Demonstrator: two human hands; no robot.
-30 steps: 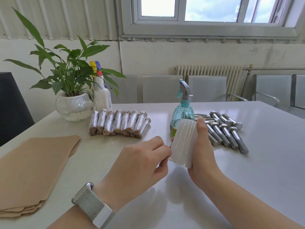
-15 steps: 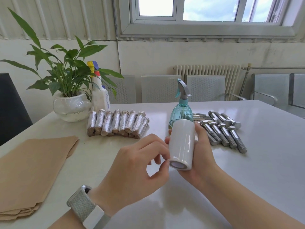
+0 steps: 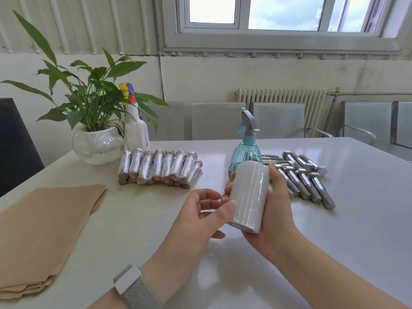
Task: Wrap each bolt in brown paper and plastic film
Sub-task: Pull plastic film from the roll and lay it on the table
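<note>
while the right hand (image 3: 275,210) grips the film roll (image 3: 248,197), the left hand's (image 3: 200,217) thumb touches it

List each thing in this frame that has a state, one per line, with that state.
Film roll: off the table, tilted, gripped by the right hand.
Left hand: thumb touching the roll's side, fingers loosely curled.
Wrapped bolts: lying stacked in a row.
Bare bolts: unwrapped, lying together.
Brown paper: flat stack.
Teal spray bottle: upright, partly filled.
</note>
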